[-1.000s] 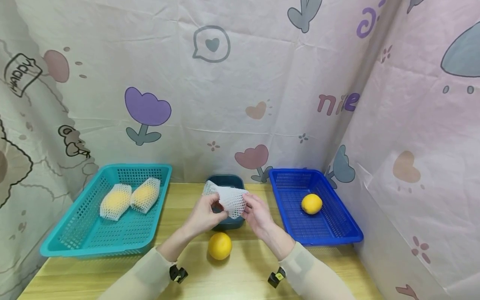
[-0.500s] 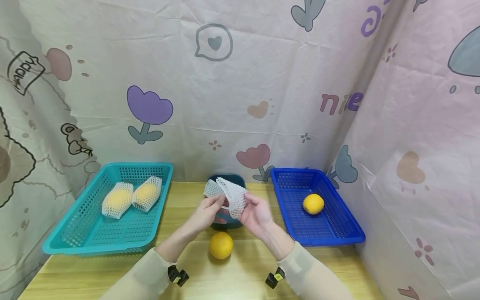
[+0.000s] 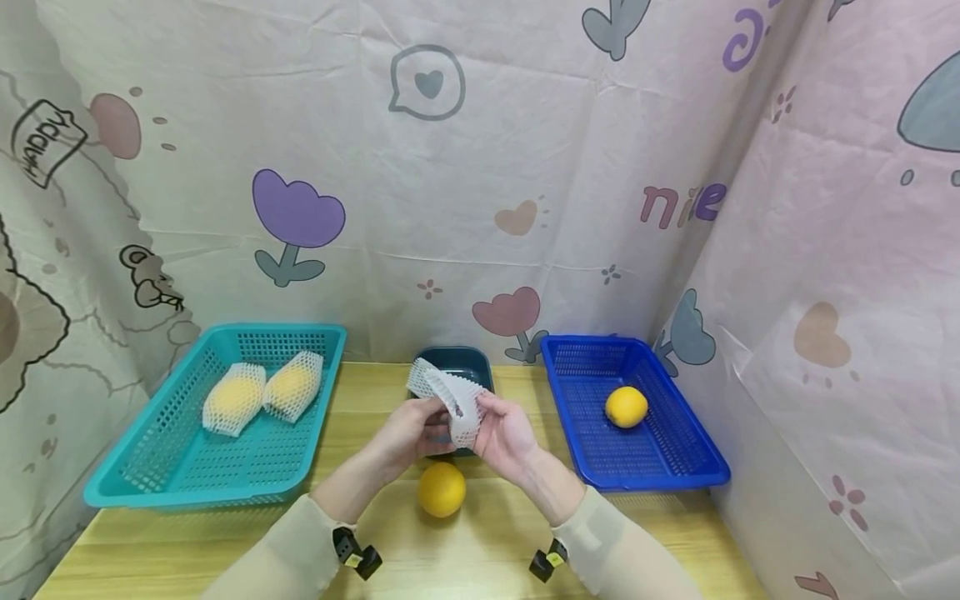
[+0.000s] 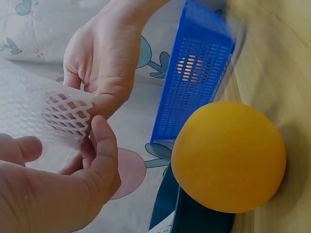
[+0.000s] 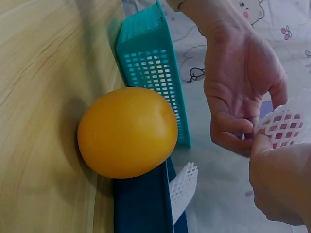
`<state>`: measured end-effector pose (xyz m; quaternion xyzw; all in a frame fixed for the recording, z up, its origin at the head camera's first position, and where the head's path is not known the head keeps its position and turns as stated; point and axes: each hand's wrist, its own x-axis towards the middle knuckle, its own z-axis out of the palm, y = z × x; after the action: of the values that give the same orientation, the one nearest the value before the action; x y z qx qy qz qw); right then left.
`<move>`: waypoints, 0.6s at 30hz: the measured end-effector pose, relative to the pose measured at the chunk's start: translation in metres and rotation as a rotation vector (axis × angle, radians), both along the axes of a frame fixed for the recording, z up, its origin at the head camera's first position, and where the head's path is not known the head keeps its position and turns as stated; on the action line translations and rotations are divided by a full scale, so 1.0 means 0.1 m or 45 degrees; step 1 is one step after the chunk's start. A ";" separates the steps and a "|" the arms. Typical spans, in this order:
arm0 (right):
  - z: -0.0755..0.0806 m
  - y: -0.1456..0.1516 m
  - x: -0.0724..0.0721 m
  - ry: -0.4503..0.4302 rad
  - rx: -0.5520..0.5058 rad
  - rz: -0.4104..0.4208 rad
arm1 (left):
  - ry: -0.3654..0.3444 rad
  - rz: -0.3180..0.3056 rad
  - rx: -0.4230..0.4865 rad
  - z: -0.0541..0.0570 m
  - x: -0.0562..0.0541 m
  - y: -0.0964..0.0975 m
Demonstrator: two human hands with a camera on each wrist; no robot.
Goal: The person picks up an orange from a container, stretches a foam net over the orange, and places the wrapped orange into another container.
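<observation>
A white foam fruit net (image 3: 467,412) is held between both hands above a dark teal box (image 3: 472,357). My left hand (image 3: 405,435) grips its left side, fingers at the open edge (image 4: 73,114). On the other side, my right hand (image 3: 510,437) pinches it between thumb and fingers, the thumb at the rim in the right wrist view. The mesh is partly spread, and fingers show through its holes. Below the hands, a bare orange (image 3: 442,490) rests on the table in front of the box. Another foam net (image 5: 183,190) sticks out over the box's rim.
At left stands a turquoise basket (image 3: 225,496) with two net-wrapped yellow fruits (image 3: 234,400). A blue basket (image 3: 637,482) on the right contains one bare yellow-orange fruit (image 3: 626,407). Printed curtains (image 3: 420,183) hang behind and beside the wooden table (image 3: 495,550).
The held foam net has turned from lying wide between the hands to a narrower, more upright position, its opening spread. The left fingers have shifted along its edge. The orange has stayed put.
</observation>
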<state>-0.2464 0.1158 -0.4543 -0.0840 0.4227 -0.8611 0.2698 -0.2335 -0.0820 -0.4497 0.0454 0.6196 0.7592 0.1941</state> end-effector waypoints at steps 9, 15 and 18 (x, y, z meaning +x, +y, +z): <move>-0.06 0.02 0.01 0.075 0.167 0.003 | -0.041 0.075 0.098 -0.03 0.00 -0.03; -0.11 0.03 0.00 0.040 0.185 -0.002 | -0.048 0.086 0.245 -0.02 0.02 -0.08; -0.12 0.03 0.00 0.011 0.173 -0.007 | -0.059 0.082 0.280 -0.02 0.03 -0.09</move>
<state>-0.2463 0.1189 -0.4663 -0.0681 0.4817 -0.8307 0.2708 -0.2308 -0.0914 -0.4519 0.0289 0.5291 0.8292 0.1780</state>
